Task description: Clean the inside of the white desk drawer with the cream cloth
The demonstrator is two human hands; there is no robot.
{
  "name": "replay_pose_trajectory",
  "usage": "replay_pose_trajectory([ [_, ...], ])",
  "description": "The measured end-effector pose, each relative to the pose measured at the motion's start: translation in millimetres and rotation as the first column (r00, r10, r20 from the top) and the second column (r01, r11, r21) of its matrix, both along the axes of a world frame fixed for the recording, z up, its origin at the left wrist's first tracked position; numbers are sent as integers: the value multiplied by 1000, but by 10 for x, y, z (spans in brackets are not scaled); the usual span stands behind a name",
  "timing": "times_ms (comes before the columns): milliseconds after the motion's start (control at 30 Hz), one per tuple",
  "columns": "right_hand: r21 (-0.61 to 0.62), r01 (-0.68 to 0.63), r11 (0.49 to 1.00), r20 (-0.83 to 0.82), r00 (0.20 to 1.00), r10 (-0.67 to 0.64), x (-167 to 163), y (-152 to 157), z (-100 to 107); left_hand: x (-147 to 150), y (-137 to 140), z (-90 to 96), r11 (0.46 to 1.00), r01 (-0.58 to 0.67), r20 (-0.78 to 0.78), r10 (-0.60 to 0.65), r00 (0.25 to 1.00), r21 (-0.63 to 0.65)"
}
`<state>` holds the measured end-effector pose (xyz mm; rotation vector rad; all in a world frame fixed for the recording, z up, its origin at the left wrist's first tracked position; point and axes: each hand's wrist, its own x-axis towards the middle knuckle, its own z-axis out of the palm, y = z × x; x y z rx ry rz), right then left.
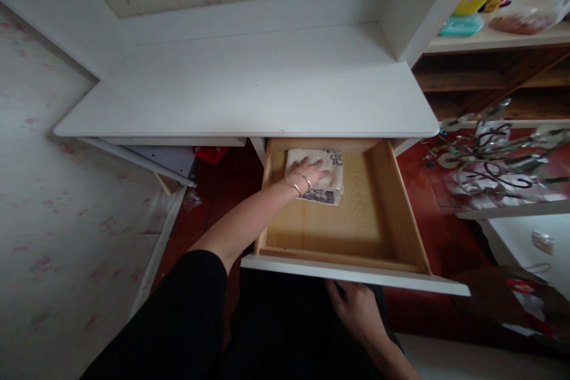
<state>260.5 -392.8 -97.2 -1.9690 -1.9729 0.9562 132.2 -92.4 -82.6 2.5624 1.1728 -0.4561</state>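
Note:
A pulled-out wooden drawer (374,219) with a white front panel hangs below the white desk top. On its floor, toward the back left, lies a folded patterned cloth (332,196), beige with dark grey designs. My left hand (314,172), with bangles at the wrist, rests flat on that cloth, fingers spread. Below the drawer front, against my dark clothing, is my right hand (360,309). Its fingertips are hidden at the panel's lower edge, so I cannot tell whether it grips the drawer.
The white desk top (253,83) stretches above the drawer, between side panels. A red object (211,154) sits under it at left. To the right, a chandelier-like metal fixture (503,154) stands on the reddish floor near a shelf (499,41) with bags and a yellow item.

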Motion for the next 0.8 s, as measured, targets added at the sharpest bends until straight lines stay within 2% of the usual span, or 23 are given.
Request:
replay_pose_trajectory([
  [100,0,-14,1000,-2,1000,14,11,7,-12,361,-10,-51,999,32,42,-33,999,20],
  [233,-19,-19,1000,-9,1000,19,5,16,7,811,18,-101,1000,8,79,-10,997,26],
  [367,-28,17,999,-19,1000,-18,-14,19,39,1054,-43,-110,999,38,87,-41,995,33],
  [533,-30,17,999,-19,1000,-18,-11,20,66,1055,-249,-51,993,77,105,-86,991,85],
  [633,-39,21,999,-25,999,-22,-1,19,61,981,-460,15,984,159,70,-164,984,78],
  [800,-17,18,1000,-50,999,-18,-5,13,40,815,-970,78,943,332,62,-333,941,22],
])
